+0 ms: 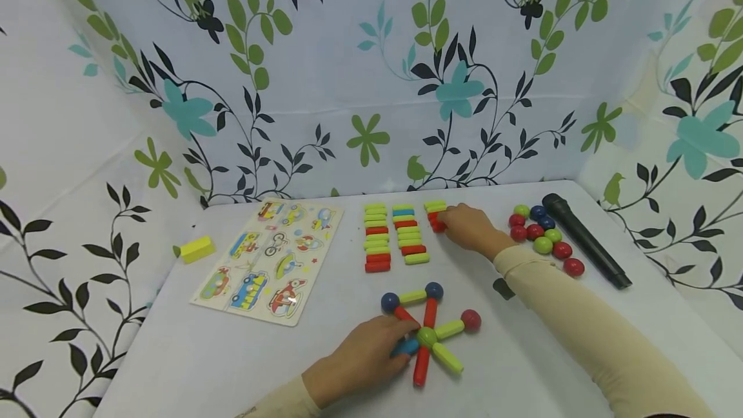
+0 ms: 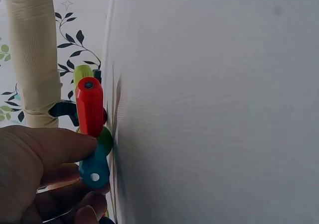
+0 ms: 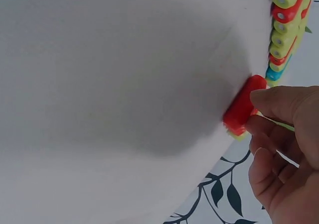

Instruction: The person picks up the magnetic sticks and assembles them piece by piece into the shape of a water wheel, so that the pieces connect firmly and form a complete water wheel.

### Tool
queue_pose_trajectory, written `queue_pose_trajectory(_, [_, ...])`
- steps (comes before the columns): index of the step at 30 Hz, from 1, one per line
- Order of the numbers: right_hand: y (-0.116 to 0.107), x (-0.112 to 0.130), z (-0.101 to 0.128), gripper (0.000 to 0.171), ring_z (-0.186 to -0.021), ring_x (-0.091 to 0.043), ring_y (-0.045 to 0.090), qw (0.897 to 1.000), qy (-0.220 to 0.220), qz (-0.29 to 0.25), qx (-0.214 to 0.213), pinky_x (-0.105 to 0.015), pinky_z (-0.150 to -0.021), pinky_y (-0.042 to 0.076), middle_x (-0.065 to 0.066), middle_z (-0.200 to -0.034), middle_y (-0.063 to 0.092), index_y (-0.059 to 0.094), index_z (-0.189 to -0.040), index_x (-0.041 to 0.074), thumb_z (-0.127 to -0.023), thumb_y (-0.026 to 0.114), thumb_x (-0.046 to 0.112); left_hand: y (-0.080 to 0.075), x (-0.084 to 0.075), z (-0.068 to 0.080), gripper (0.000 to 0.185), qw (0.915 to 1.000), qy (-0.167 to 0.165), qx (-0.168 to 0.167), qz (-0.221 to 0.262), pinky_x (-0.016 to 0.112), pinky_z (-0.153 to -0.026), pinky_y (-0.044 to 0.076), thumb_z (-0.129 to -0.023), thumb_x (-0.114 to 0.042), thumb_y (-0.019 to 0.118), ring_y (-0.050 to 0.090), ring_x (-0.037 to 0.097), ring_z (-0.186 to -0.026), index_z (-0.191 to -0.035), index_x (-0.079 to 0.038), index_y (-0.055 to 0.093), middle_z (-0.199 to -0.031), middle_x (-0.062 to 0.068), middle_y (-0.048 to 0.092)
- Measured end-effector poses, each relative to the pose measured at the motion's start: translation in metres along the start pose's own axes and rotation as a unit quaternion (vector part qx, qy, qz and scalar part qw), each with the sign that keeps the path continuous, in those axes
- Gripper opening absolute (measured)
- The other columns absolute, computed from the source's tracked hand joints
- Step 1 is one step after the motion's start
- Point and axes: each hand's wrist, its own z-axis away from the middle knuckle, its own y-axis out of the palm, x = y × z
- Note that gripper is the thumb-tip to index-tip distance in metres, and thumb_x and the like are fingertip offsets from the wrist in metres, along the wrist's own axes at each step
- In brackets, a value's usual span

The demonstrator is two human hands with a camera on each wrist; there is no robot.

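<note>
My left hand [image 1: 364,355] grips the blue stick [image 1: 406,348] of a built figure near the table's front. The figure has a green ball [image 1: 426,338] at its centre, with red and yellow-green sticks radiating from it. Two dark blue balls and one red ball [image 1: 471,320] cap some stick ends. In the left wrist view, thumb and fingers close round the blue stick [image 2: 93,165], beside a red stick [image 2: 89,107]. Farther back, my right hand [image 1: 469,229] pinches a red stick [image 3: 242,103] at the near end of the rightmost short row of sticks.
Two longer rows of red, yellow-green and blue sticks [image 1: 377,229] lie left of my right hand. Loose coloured balls [image 1: 534,232] and a black microphone [image 1: 586,240] lie to the right. At left are a picture puzzle board [image 1: 273,260] and a yellow block [image 1: 197,249].
</note>
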Motion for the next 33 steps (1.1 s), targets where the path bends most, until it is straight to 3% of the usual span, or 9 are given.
queue_pose_trajectory(6, [0.006, -0.001, 0.002, 0.019, -0.089, -0.025, 0.06, 0.999, 0.02, -0.007, 0.035, -0.041, -0.084, 0.057, -0.008, -0.094, 0.066, 0.072, -0.11, 0.009, -0.094, 0.074, 0.018, -0.001, 0.002, 0.004, 0.039, 0.9997, -0.014, 0.007, 0.018, 0.021, -0.078, 0.052, -0.089, -0.024, 0.079, 0.053, -0.001, -0.08, -0.126, -0.022, 0.067, -0.094, -0.016, 0.063])
queue_pose_trajectory(12, [0.003, -0.002, 0.017, 0.021, -0.082, -0.022, 0.059, 0.988, 0.057, -0.102, 0.097, -0.037, -0.076, 0.055, -0.003, -0.084, 0.065, 0.071, -0.104, 0.008, -0.091, 0.074, 0.025, 0.002, 0.007, 0.005, 0.033, 0.9997, -0.009, 0.005, 0.021, 0.02, -0.074, 0.05, -0.089, -0.026, 0.079, 0.052, -0.001, -0.075, -0.12, -0.021, 0.068, -0.088, -0.017, 0.062])
queue_pose_trajectory(16, [-0.003, 0.003, 0.042, 0.016, -0.08, -0.02, 0.059, 0.969, 0.054, -0.21, 0.117, -0.033, -0.073, 0.052, -0.001, -0.081, 0.066, 0.072, -0.096, 0.011, -0.09, 0.074, 0.026, 0.002, 0.008, 0.005, 0.03, 0.9996, -0.011, 0.006, 0.024, 0.02, -0.073, 0.05, -0.089, -0.026, 0.079, 0.052, -0.001, -0.075, -0.117, -0.02, 0.069, -0.086, -0.016, 0.062])
queue_pose_trajectory(19, [-0.005, 0.01, 0.065, 0.013, -0.079, -0.019, 0.059, 0.948, 0.044, -0.285, 0.135, -0.032, -0.073, 0.051, 0.0, -0.079, 0.066, 0.072, -0.092, 0.013, -0.09, 0.075, 0.026, 0.001, 0.008, 0.005, 0.027, 0.9997, -0.011, 0.004, 0.022, 0.02, -0.072, 0.05, -0.089, -0.026, 0.079, 0.052, 0.0, -0.073, -0.114, -0.02, 0.07, -0.084, -0.016, 0.06])
queue_pose_trajectory(24, [-0.004, 0.02, 0.091, 0.013, -0.076, -0.018, 0.059, 0.919, 0.04, -0.351, 0.178, -0.031, -0.07, 0.05, 0.0, -0.078, 0.066, 0.071, -0.089, 0.013, -0.089, 0.076, 0.025, 0.002, 0.008, 0.004, 0.022, 0.9998, -0.01, -0.003, 0.02, 0.019, -0.07, 0.048, -0.089, -0.026, 0.079, 0.051, 0.001, -0.071, -0.109, -0.019, 0.07, -0.079, -0.016, 0.057])
queue_pose_trajectory(26, [-0.005, 0.023, 0.097, 0.014, -0.075, -0.018, 0.059, 0.916, 0.039, -0.354, 0.186, -0.031, -0.07, 0.05, 0.0, -0.077, 0.066, 0.07, -0.089, 0.013, -0.089, 0.077, 0.025, 0.002, 0.008, 0.004, 0.022, 0.9998, -0.008, -0.003, 0.019, 0.019, -0.07, 0.048, -0.089, -0.025, 0.079, 0.051, 0.001, -0.071, -0.108, -0.019, 0.07, -0.079, -0.016, 0.057])
queue_pose_trajectory(33, [-0.004, 0.032, 0.104, 0.012, -0.077, -0.016, 0.059, 0.924, 0.019, -0.322, 0.206, -0.031, -0.071, 0.051, 0.002, -0.078, 0.065, 0.071, -0.088, 0.015, -0.086, 0.077, 0.024, 0.004, 0.01, 0.002, 0.021, 0.9997, -0.004, -0.003, 0.023, 0.02, -0.072, 0.049, -0.09, -0.026, 0.079, 0.052, 0.001, -0.072, -0.108, -0.019, 0.071, -0.08, -0.016, 0.059])
